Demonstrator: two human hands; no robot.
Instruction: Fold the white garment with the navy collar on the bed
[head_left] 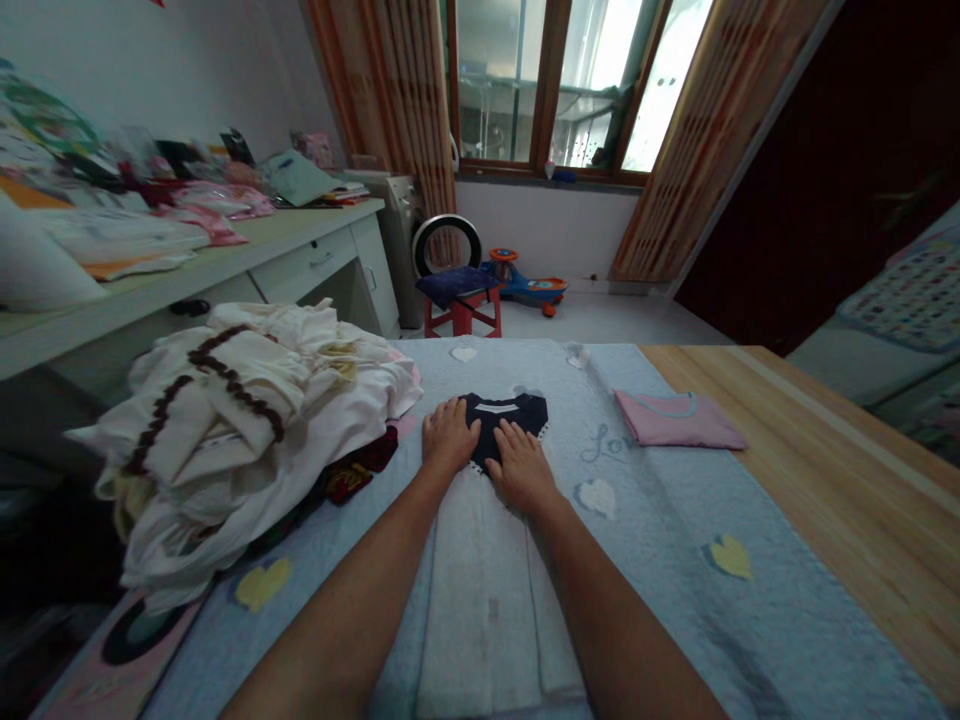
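Note:
A garment with a dark navy top (491, 412) and a long pale lower part (484, 590) lies in front of me, its sides folded inward into a narrow strip. White trim edges the dark part. My left hand (448, 437) rests on the left edge of the navy part, fingers stretched out. Flat on its right side lies my right hand (523, 468), fingers slightly spread. Neither hand grips the cloth. My forearms cover part of the garment's lower sides.
Beneath is a light blue cloth (652, 560) with heart patterns on a wooden surface (810, 450). A folded pink garment (679, 420) lies right; a heap of white clothes (262, 400) stands left. Beyond are a red stool (463, 312), a toy car (529, 285) and a cluttered desk (292, 240).

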